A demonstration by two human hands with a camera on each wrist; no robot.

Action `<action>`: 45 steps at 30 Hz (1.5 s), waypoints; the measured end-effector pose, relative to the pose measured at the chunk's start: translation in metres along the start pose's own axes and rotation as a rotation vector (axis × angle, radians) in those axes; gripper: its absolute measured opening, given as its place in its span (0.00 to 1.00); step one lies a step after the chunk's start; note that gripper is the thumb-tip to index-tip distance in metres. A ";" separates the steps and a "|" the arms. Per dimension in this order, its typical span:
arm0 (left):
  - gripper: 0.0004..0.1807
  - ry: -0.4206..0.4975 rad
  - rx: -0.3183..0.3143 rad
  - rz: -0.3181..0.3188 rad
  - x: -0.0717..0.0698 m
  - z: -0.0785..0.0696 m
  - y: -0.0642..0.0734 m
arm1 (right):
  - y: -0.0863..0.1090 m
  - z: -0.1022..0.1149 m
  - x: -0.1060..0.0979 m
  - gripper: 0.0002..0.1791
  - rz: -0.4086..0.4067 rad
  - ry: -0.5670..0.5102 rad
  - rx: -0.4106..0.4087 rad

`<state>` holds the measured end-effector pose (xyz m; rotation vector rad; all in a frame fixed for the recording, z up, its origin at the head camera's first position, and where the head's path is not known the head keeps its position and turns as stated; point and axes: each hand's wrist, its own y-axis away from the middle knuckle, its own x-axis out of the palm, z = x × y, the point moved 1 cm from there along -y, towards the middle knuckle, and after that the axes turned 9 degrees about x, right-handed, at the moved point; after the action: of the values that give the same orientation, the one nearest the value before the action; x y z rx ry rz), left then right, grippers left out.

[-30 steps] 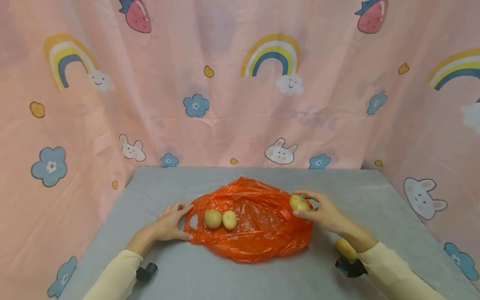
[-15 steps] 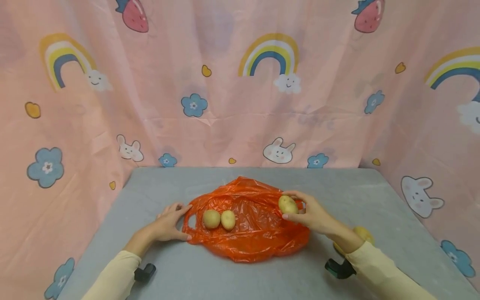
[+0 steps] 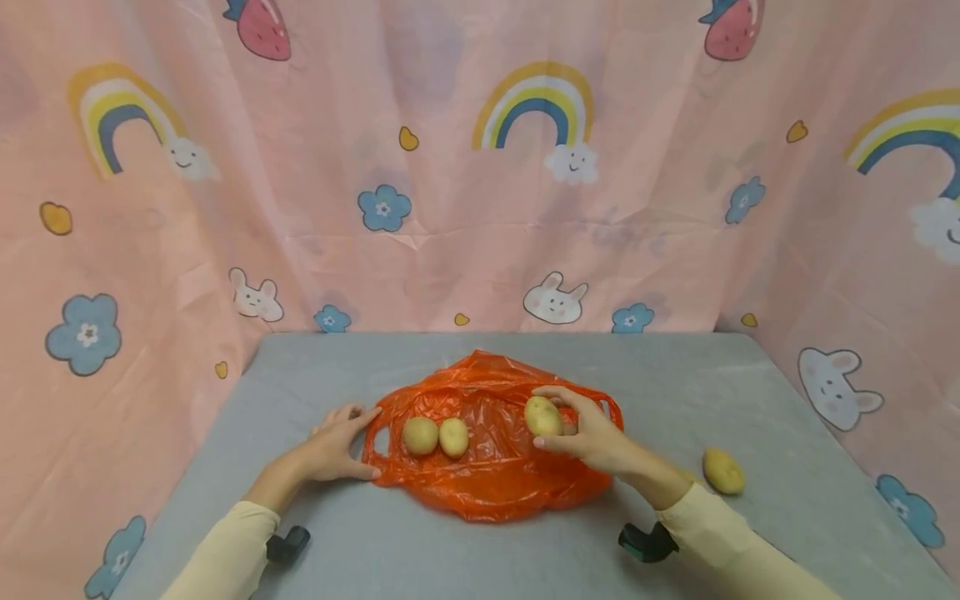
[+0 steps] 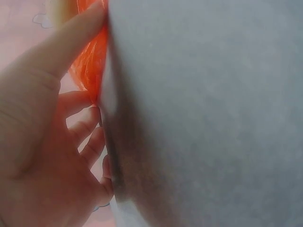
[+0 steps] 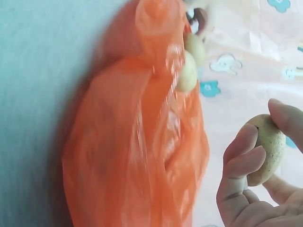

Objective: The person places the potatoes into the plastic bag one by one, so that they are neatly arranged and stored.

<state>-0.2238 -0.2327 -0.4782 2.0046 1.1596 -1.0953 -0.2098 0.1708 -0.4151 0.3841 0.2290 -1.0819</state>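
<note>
An orange-red plastic bag (image 3: pixel 487 500) lies spread on the grey table with its mouth facing up. Two potatoes (image 3: pixel 453 437) sit side by side within its left part. My left hand (image 3: pixel 336 447) rests at the bag's left handle, thumb and forefinger spread, touching the plastic edge; the left wrist view shows the thumb against the orange film (image 4: pixel 90 61). Over the bag's right half, my right hand (image 3: pixel 596 437) pinches another potato (image 3: pixel 543 417) between thumb and fingertips. The right wrist view shows that potato (image 5: pixel 272 146) above the level of the bag.
To the right on the table (image 3: pixel 675 375) lies a loose potato (image 3: pixel 723 472). A sliver of another potato (image 3: pixel 687 475) shows behind the right forearm. Dark wrist devices (image 3: pixel 648 543) hang below both sleeves. A patterned pink curtain (image 3: pixel 450 250) encloses the table's back and sides.
My right hand has carried its potato leftward, from the bag's right handle to over the bag. The loose potato behind the forearm has come into view. My left hand stays put.
</note>
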 end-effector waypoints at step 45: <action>0.57 0.019 0.021 0.007 -0.004 -0.003 0.001 | -0.043 -0.012 0.077 0.36 -0.119 0.085 0.160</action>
<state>-0.2233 -0.2325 -0.4734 2.0376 1.1545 -1.0913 -0.2125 0.0955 -0.4626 0.5666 0.2434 -1.2061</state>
